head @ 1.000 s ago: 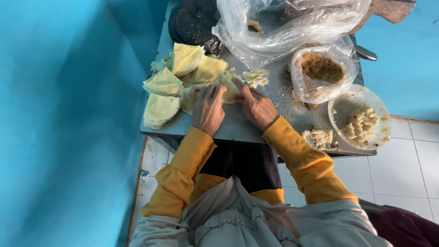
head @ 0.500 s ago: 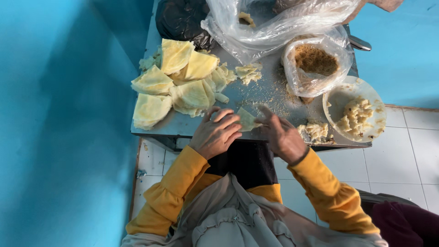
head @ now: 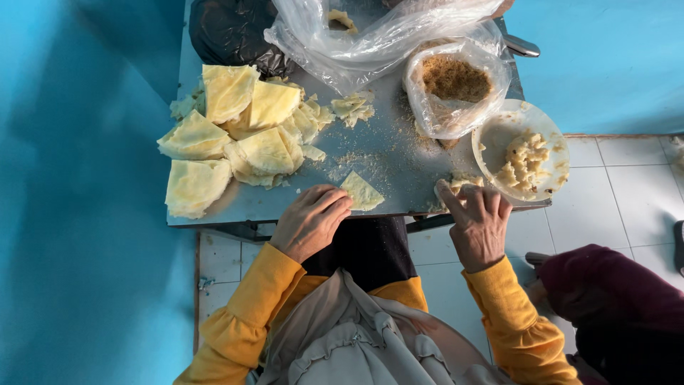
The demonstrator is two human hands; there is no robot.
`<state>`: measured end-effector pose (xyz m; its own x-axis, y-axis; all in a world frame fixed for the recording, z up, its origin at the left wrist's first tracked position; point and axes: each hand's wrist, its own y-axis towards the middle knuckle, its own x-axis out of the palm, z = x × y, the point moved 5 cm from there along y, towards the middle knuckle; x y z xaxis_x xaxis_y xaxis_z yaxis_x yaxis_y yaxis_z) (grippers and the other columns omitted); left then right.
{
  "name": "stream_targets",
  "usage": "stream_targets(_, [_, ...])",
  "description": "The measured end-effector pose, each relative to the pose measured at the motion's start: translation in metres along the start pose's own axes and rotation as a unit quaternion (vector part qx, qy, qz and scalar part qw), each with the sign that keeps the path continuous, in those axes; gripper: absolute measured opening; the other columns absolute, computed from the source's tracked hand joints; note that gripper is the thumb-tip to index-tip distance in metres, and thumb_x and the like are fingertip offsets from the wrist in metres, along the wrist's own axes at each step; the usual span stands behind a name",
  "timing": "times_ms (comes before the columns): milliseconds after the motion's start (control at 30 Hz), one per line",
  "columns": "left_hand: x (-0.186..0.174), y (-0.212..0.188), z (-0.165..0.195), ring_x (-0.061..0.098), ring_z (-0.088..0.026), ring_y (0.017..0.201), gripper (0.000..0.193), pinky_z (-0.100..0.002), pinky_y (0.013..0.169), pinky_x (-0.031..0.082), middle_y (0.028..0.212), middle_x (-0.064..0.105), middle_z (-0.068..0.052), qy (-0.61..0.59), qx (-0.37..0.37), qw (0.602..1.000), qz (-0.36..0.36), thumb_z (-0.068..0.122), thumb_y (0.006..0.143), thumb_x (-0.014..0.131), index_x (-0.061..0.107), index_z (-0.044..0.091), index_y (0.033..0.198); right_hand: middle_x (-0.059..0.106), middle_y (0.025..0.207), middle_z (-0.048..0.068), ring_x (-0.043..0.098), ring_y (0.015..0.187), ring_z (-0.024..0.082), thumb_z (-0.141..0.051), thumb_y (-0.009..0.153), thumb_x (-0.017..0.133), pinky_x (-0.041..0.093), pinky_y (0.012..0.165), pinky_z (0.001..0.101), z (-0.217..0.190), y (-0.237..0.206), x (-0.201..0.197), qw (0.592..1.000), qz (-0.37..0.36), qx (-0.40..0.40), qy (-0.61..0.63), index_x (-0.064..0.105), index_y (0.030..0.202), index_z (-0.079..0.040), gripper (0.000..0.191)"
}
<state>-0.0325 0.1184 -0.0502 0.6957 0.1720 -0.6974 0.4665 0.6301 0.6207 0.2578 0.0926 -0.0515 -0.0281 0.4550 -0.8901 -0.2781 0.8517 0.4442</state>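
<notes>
Now we keep our left hand (head: 311,221) flat, fingers together, pinning the wrapper (head: 361,191) at the desk's (head: 399,153) near edge. Our right hand (head: 476,217) pinches a bit of crumbly filling (head: 463,183) beside the bowl (head: 499,135). Best take a small amt & set it mid-wrapper (too much could split it). Wrapper's thin, pale yellow, roughly triangular, lying flat.

Grey metal desk (head: 399,153), dusted with crumbs: folded yellow wrappers (head: 228,135) heaped left, one small wrapper piece (head: 362,191) at the near edge, clear bags (head: 385,28), a bagged brown filling (head: 454,82), a white bowl (head: 499,139) right.
</notes>
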Motion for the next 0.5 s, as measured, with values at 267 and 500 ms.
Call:
stream_targets(267, [-0.001,-0.004,0.001,0.063,-0.026,0.113,0.021,-0.040,0.098,0.054,0.120,0.067,-0.006,0.000,-0.016,1.000,0.016,0.014,0.093,0.073,0.072,0.004,0.111,0.060,0.105,0.001,0.050,0.109,0.023,0.007,0.081,0.065,0.039,0.097,0.0440,0.011,0.021,-0.022,0.999,0.021,-0.024,0.028,0.069,0.089,-0.019,0.028])
stream_targets(500, [-0.002,-0.007,0.002,0.064,-0.028,0.112,0.021,-0.041,0.096,0.054,0.119,0.069,-0.006,-0.023,-0.018,0.999,0.033,0.013,0.092,0.073,0.073,0.004,0.112,0.056,0.100,0.007,0.051,0.097,0.027,0.008,0.083,0.064,0.040,0.088,0.0401,-0.057,0.082,-0.006,0.945,-0.017,-0.084,0.316,0.078,0.112,-0.018,0.042])
